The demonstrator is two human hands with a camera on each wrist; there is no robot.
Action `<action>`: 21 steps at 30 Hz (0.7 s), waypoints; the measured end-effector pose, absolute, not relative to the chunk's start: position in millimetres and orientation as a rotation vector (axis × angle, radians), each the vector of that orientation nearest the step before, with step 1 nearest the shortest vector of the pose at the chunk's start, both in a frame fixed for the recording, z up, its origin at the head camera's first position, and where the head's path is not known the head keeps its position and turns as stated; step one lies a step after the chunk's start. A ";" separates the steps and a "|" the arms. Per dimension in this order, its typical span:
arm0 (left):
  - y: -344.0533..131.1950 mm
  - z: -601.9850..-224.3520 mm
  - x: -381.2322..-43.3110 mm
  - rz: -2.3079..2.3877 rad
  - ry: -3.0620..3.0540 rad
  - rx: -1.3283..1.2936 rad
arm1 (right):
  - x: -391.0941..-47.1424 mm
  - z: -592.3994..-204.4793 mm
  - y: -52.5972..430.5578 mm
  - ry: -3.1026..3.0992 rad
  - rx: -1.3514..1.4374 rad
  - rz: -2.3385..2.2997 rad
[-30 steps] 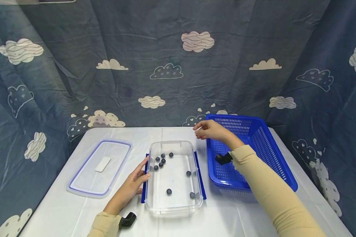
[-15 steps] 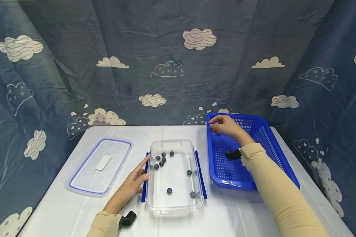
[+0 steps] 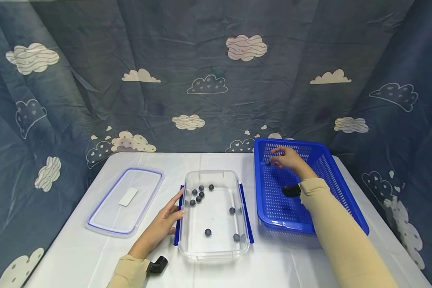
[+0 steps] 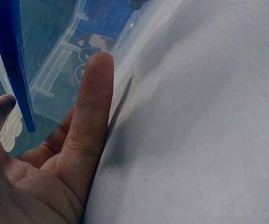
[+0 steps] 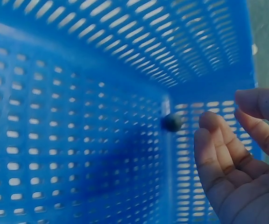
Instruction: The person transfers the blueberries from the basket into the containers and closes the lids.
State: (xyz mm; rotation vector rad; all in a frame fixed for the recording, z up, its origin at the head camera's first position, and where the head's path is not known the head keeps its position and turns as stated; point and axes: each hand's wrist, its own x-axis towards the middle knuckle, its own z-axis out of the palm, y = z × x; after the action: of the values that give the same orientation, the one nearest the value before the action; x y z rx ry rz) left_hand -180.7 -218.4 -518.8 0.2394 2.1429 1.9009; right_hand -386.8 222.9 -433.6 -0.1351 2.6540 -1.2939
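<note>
A clear plastic box [image 3: 216, 244] with blue side clips stands in front of me, several blueberries [image 3: 208, 232] scattered on its floor. Alongside its left clip, my left hand [image 3: 162, 224] rests with fingers extended; the left wrist view shows the thumb and fingers on either side of the blue clip [image 4: 14, 60]. Over the far left part of the blue basket [image 3: 284, 224] is my right hand [image 3: 289, 160], fingers loosely bent and nothing between them. One blueberry [image 5: 173, 122] lies in the basket by its wall, a little apart from the fingertips.
A clear lid [image 3: 140, 216] with a blue seal and a white label lies left of the box on the white-covered table [image 3: 273, 264]. A dark cloud-patterned curtain [image 3: 201, 48] hangs behind and at both sides. The basket walls rise around my right hand.
My right hand has moved rightward from the basket's left rim to inside it. A blueberry now shows on the basket floor near its fingers. The left hand has stayed at the box.
</note>
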 end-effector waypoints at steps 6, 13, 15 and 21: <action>-218.4 -519.9 -179.6 1.909 2.136 0.239 | -396.8 -454.7 229.2 2.637 -0.147 -1.221; -217.3 -519.8 -180.1 1.922 2.128 0.247 | -398.4 -466.1 226.6 2.650 -0.167 -1.073; -217.6 -519.4 -180.8 1.922 2.131 0.246 | -397.2 -466.8 224.5 2.653 -0.175 -1.036; -219.3 -519.7 -180.9 1.906 2.144 0.239 | -395.2 -472.4 219.2 2.690 -0.182 -0.938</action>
State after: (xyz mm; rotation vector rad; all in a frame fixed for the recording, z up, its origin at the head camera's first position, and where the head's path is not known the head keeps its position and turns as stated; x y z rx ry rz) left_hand -180.9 -219.3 -519.7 0.2390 2.1439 1.9058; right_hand -395.2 219.2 -472.4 -0.1822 2.6902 -0.9381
